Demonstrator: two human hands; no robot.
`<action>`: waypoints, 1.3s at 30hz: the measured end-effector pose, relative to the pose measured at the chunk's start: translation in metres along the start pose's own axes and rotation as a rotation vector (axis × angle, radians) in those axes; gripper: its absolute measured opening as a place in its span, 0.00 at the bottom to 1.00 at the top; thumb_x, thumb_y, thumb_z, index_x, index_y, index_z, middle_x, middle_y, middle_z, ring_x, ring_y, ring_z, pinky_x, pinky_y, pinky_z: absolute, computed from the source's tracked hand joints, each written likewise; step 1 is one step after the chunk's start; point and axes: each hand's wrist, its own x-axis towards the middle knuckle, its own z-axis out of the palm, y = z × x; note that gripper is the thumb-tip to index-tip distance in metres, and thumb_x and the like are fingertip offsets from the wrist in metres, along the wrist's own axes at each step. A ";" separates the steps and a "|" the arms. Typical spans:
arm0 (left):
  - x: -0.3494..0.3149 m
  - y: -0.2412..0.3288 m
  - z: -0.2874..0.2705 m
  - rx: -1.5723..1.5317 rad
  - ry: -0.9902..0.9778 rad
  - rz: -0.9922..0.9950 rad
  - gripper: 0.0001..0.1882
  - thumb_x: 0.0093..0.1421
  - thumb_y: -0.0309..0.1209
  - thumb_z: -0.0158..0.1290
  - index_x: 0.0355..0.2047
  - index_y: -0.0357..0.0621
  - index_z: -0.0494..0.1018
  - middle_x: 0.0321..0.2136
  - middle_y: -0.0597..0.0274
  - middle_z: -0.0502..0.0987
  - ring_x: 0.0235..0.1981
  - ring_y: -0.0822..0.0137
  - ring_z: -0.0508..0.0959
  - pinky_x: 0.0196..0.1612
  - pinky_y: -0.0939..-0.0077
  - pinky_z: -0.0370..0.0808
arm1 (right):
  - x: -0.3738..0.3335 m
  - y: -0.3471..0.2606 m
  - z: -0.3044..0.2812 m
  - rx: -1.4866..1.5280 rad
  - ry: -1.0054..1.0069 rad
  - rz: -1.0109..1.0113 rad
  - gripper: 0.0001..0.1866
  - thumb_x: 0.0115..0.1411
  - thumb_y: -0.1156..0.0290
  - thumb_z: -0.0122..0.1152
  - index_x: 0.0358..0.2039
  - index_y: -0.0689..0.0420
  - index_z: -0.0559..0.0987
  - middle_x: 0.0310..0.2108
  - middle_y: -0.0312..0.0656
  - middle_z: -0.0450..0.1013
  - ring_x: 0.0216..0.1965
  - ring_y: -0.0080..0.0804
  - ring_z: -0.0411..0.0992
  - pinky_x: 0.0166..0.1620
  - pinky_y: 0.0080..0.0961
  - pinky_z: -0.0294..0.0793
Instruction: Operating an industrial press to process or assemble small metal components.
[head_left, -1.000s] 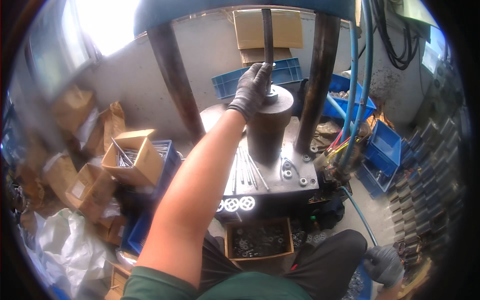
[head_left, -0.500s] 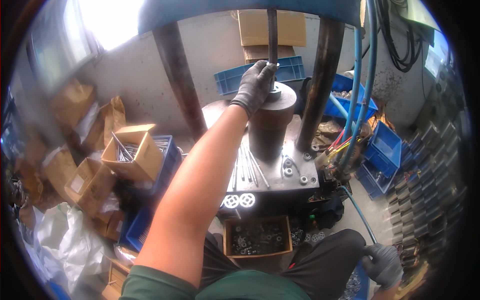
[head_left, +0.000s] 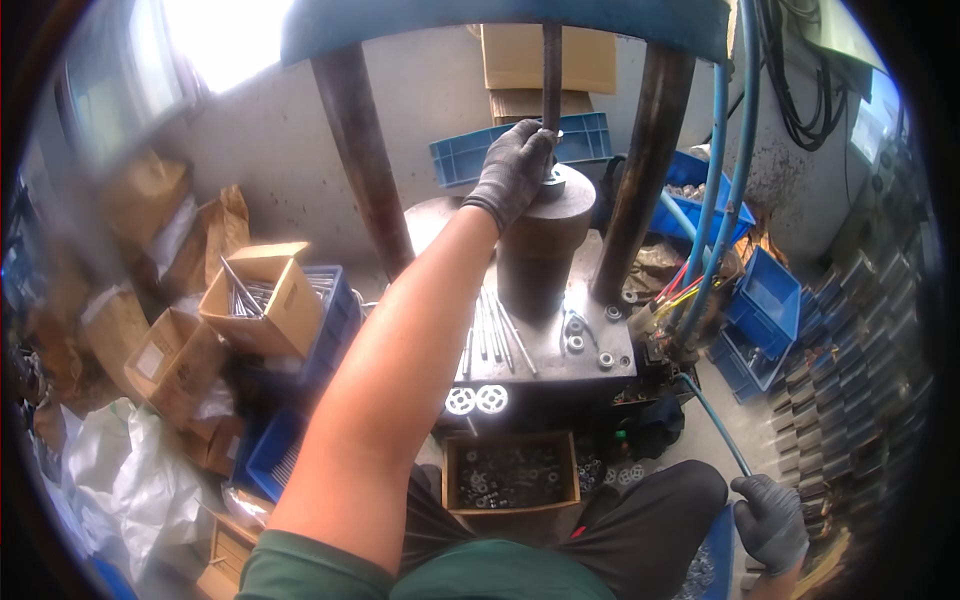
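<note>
My left hand [head_left: 515, 168], in a grey glove, reaches forward to the press. Its fingers are closed just below the dark vertical rod [head_left: 551, 75]; a small shiny bit shows at the fingertips, but the held part is mostly hidden. Right under the hand, a small metal fitting [head_left: 553, 180] sits on top of the thick steel cylinder [head_left: 545, 240]. At the lower right my right hand [head_left: 770, 522], also gloved, is closed round the end of a blue lever [head_left: 715, 420]. Several thin metal rods [head_left: 490, 332] and a pair of pliers [head_left: 574, 325] lie on the press table [head_left: 590, 372].
Two dark columns [head_left: 365, 165] flank the cylinder. Blue hoses [head_left: 716, 150] run down on the right beside blue bins [head_left: 768, 290]. A wooden box [head_left: 572, 470] of small metal parts stands below the table. Cardboard boxes [head_left: 285, 310] and a white sack [head_left: 125, 480] are at left.
The view has shifted slightly. My right hand and the lever's end appear a little higher and further left; my left hand stays closed under the rod.
</note>
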 end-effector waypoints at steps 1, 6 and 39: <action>0.000 0.001 0.000 0.012 -0.005 -0.025 0.17 0.68 0.41 0.52 0.43 0.37 0.78 0.28 0.63 0.77 0.31 0.70 0.76 0.40 0.72 0.75 | 0.001 -0.001 -0.001 -0.025 0.016 -0.049 0.11 0.52 0.74 0.66 0.38 0.57 0.85 0.32 0.50 0.80 0.32 0.53 0.79 0.38 0.44 0.77; -0.003 0.005 0.000 0.111 0.023 -0.032 0.17 0.67 0.39 0.51 0.43 0.37 0.78 0.29 0.61 0.78 0.32 0.70 0.77 0.41 0.72 0.75 | 0.004 -0.003 -0.005 -0.156 -0.126 -0.207 0.11 0.53 0.76 0.64 0.39 0.59 0.84 0.32 0.51 0.80 0.32 0.54 0.79 0.38 0.44 0.77; -0.003 0.002 0.002 0.074 0.004 -0.006 0.18 0.66 0.34 0.49 0.50 0.35 0.77 0.35 0.56 0.81 0.38 0.67 0.81 0.46 0.70 0.77 | 0.076 0.005 -0.029 -0.303 0.681 -0.336 0.15 0.59 0.85 0.60 0.47 0.60 0.79 0.41 0.51 0.78 0.43 0.53 0.77 0.46 0.45 0.76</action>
